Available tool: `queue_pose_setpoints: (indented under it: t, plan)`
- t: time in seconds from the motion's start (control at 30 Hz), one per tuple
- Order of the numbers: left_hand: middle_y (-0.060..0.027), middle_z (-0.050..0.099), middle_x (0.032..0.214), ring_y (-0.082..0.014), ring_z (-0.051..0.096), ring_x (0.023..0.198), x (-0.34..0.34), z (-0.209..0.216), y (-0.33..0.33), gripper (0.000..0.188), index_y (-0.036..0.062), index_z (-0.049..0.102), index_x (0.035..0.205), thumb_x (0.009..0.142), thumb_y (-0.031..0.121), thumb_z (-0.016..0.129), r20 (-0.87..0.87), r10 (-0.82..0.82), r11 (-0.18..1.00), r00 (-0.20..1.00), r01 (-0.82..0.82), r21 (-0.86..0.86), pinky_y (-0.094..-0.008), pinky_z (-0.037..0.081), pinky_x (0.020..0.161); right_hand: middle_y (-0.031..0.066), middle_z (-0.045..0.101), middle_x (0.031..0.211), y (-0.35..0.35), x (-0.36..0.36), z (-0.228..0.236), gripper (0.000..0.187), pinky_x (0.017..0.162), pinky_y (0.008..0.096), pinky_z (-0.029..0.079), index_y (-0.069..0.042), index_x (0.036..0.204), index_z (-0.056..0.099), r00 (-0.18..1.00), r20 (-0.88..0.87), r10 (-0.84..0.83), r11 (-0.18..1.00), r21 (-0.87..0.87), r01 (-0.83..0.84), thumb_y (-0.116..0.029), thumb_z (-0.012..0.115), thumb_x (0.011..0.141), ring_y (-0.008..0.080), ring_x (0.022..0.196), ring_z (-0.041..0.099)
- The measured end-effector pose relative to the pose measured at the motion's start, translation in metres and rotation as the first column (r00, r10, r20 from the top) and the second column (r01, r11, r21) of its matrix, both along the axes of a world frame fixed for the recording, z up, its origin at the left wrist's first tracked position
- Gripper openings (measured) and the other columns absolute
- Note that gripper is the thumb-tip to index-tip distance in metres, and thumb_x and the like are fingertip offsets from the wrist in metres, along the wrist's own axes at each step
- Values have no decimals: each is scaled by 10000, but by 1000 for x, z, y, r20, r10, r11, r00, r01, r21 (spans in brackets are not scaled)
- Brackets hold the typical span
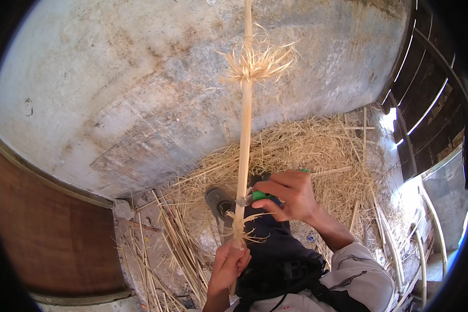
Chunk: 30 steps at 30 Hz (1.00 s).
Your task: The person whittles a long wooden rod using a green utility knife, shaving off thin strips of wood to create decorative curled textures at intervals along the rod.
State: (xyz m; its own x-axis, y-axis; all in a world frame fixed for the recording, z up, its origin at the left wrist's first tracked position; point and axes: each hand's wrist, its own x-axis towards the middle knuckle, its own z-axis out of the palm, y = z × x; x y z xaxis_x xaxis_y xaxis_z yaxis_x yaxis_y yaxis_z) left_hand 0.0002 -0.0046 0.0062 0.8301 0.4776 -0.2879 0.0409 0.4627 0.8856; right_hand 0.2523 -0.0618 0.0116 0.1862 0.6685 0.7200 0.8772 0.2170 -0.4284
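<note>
A long pale bamboo stick point(246, 119) runs upright through the middle of the view, its far end leaving the top edge. Thin curled shavings point(260, 63) fan out around its upper part, and a smaller tuft point(248, 229) sticks out near the lower end. My left hand point(230, 262) is closed around the stick just below that tuft. In my right hand point(288, 196) is a green-handled knife point(259, 196), fingers wrapped around the handle. Its grey metal end meets the stick above the lower tuft; the exact blade shape is hard to make out.
A heap of loose shavings point(317, 140) covers the floor by the stained wall point(156, 93). Thin sticks point(179, 249) lie at the left, and longer poles point(392, 244) lean at the right. A brown panel point(52, 223) stands at far left. A dark shoe point(221, 202) shows behind the stick.
</note>
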Motion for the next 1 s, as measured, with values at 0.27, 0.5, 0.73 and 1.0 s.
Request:
queue_pose_setpoints:
  t: [0.27, 0.5, 0.73, 1.0]
  plan:
    - [26, 354, 585, -68, 284, 469, -4, -5, -3, 350, 91, 492, 896, 1130, 351, 516, -23, 48, 999, 999, -48, 22, -254, 229, 441, 25, 708, 780, 13, 10, 7, 274, 557, 362, 516, -128, 963, 786, 997, -65, -35, 998, 49, 38, -339, 885, 819, 246, 625, 681]
    - [22, 346, 585, -70, 270, 479, -9, -12, -4, 354, 97, 486, 895, 1131, 359, 512, 3, 29, 1000, 1000, -29, -3, -259, 212, 454, 37, 745, 831, 27, 23, 9, 240, 577, 353, 536, -106, 968, 789, 986, -162, -35, 996, 73, 47, -292, 876, 845, 245, 667, 712]
    - [24, 345, 585, -73, 272, 477, -12, -13, -2, 376, 100, 480, 891, 1130, 388, 516, -20, 40, 999, 999, -40, -3, -264, 206, 457, 49, 751, 836, 36, 27, 2, 244, 580, 353, 541, -105, 984, 794, 982, -186, -29, 998, 53, 40, -304, 866, 862, 247, 681, 723]
    - [33, 347, 585, -72, 283, 473, -12, -12, -3, 354, 106, 485, 888, 1127, 364, 521, -71, 20, 1000, 997, -20, -7, -255, 228, 457, 76, 733, 799, 52, 50, 0, 243, 566, 348, 501, -80, 1001, 795, 960, -253, -117, 982, 113, 150, -305, 828, 914, 218, 620, 670]
